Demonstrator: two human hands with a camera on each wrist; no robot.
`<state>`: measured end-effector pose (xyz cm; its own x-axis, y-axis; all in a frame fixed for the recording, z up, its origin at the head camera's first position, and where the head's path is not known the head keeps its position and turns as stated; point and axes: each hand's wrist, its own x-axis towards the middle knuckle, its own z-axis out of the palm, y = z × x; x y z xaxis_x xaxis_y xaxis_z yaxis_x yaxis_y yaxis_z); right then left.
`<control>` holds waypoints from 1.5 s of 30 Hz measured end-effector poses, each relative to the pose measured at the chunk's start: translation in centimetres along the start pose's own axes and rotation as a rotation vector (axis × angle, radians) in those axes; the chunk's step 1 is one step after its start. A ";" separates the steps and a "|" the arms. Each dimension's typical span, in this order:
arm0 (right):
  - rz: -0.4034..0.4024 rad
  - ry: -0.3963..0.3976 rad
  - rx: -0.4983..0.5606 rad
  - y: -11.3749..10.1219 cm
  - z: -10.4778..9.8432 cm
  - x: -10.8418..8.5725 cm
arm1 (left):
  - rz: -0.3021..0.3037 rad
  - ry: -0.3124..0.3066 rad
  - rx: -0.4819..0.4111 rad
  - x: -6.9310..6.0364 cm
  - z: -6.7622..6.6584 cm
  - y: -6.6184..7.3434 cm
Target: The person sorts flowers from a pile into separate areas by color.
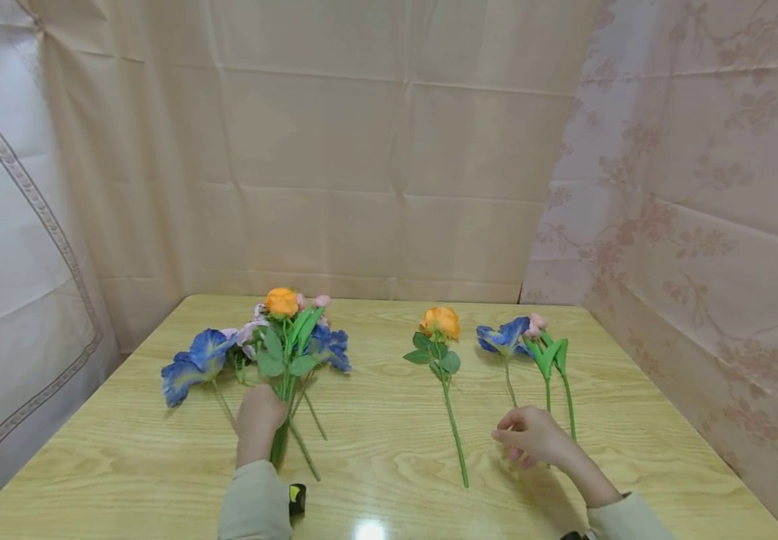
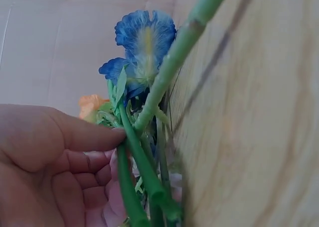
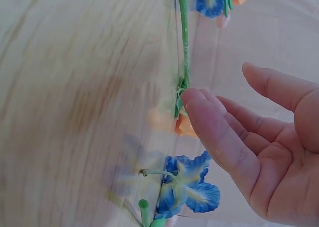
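Note:
My left hand (image 1: 260, 420) grips a bunch of green stems (image 2: 144, 172) at the left of the table, its thumb against them. Above that hand are an orange rose (image 1: 281, 301), pink buds (image 1: 322, 301) and blue flowers (image 1: 205, 356). My right hand (image 1: 536, 436), its fingers apart and slightly bent, holds nothing and hovers over the table's right part. Just beyond it lie a blue flower (image 1: 505, 336) and pink tulips (image 1: 536, 324) with green leaves. Left of it lies a single orange rose (image 1: 440, 322) with its stem toward me.
The wooden table (image 1: 389, 420) has a beige cloth (image 1: 375, 150) hanging behind it. A white cloth (image 1: 17, 225) hangs at the left and a flower-patterned cloth (image 1: 713, 225) at the right.

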<state>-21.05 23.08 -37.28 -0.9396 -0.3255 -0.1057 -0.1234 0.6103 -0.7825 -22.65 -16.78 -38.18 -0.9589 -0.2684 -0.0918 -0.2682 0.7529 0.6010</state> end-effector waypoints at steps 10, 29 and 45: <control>-0.015 -0.005 0.012 0.1 0.2 0.0 | 0.005 0.049 -0.024 0.1 -0.1 -0.1; -0.033 -0.020 0.032 0.1 0.6 -0.3 | -0.013 0.079 -0.049 0.2 0.4 0.5; -0.029 -0.027 0.039 0.2 0.8 -0.1 | 0.002 0.164 0.065 1.5 1.0 0.8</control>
<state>-20.70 22.71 -37.91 -0.9268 -0.3625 -0.0986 -0.1376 0.5719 -0.8087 -24.34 -16.01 -38.62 -0.9330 -0.3572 0.0436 -0.2767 0.7895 0.5478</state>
